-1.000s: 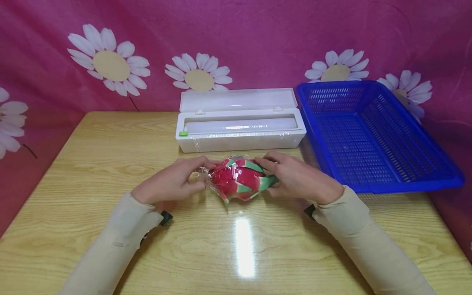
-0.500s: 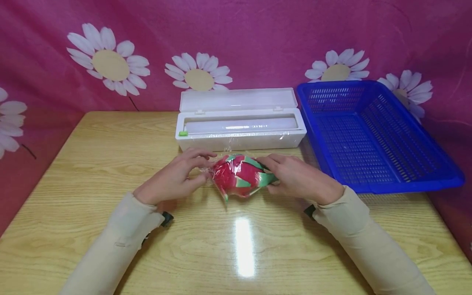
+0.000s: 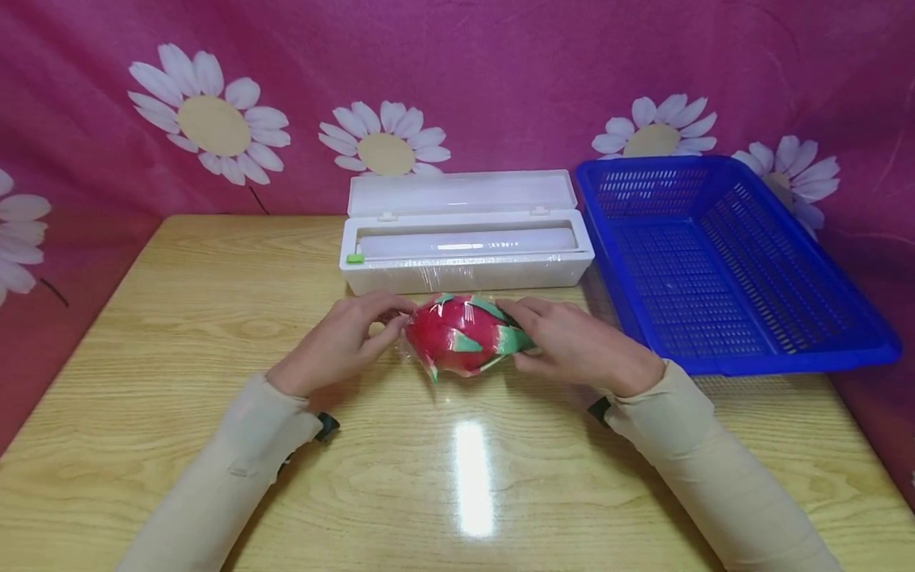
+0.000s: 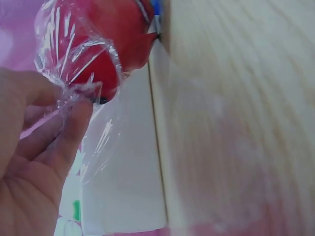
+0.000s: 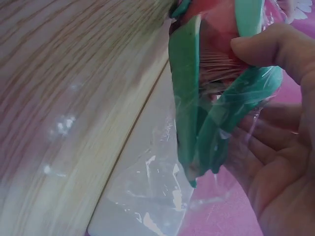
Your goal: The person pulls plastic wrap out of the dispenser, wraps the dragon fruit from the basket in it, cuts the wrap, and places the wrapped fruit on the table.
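A red dragon fruit (image 3: 465, 338) with green-tipped scales lies between the two hands, wrapped in shiny cling film (image 4: 91, 54). My left hand (image 3: 332, 342) pinches the bunched film at the fruit's left end between thumb and fingers. At the other end my right hand (image 3: 582, 345) grips the fruit by its green leafy end (image 5: 211, 113), thumb on one side and fingers on the other. Behind the fruit stands a white cling film dispenser (image 3: 468, 278), lid up, with the film roll (image 3: 465, 241) inside. Film also hangs over the dispenser's front.
A blue slotted plastic basket (image 3: 743, 361) stands right of the dispenser, near the right forearm. The wooden table (image 3: 386, 492) runs back to a pink cloth (image 3: 500, 79) with daisies. A green slider (image 3: 355, 259) sits at the dispenser's left front.
The left fingers loosened from the film's end, then pinched it again. The fruit has turned a little and shifted slightly away from me. My right hand has kept its grip.
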The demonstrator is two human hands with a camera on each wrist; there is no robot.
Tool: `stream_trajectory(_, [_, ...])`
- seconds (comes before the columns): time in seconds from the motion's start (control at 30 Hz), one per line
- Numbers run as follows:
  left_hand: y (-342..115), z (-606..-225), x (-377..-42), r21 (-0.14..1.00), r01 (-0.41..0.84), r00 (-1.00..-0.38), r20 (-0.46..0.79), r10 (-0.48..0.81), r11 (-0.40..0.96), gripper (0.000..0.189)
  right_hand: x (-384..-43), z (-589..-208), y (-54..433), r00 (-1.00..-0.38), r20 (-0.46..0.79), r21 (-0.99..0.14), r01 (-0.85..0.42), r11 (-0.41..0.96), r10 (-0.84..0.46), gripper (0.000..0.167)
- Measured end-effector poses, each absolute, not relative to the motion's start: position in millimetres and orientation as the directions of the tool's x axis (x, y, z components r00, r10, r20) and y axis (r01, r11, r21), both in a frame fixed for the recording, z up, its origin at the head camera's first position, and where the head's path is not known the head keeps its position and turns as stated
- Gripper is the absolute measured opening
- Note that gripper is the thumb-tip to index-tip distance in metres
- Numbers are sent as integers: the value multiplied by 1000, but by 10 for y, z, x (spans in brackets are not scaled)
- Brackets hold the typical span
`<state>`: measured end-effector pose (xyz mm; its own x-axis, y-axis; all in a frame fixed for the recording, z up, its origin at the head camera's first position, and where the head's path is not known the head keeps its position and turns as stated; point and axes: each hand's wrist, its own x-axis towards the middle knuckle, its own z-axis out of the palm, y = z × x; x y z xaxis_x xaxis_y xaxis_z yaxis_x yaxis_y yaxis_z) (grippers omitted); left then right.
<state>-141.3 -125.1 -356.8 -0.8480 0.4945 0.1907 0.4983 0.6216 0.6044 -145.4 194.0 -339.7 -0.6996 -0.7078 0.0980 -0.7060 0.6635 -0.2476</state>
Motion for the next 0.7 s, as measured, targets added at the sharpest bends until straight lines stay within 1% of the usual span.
stream_trajectory(0.1, [-1235, -3591, -1425, 623, 474, -864, 191, 466, 623, 31, -1460, -3398, 1931, -705, 96, -282, -697, 660, -703, 71])
stream_trajectory(0.3, [-1224, -3598, -1422, 612, 435, -891, 188, 412, 660, 25, -1474, -3407, 1926, -707, 93, -324, -688, 650, -701, 64])
stream_trajectory(0.43, [-1255, -3598, -1426, 627, 433, -889, 176, 424, 648, 28, -1480, -3416, 1935, -702, 92, -353, -687, 636, -707, 61])
stream_trajectory(0.53, [-1286, -3604, -1429, 636, 453, -871, 167, 461, 625, 38, -1481, -3422, 1941, -689, 101, -364, -697, 618, -718, 60])
stream_trajectory(0.7, [-1311, -3603, -1429, 626, 500, -834, 161, 528, 599, 67, -1478, -3428, 1943, -672, 117, -359, -715, 599, -732, 61])
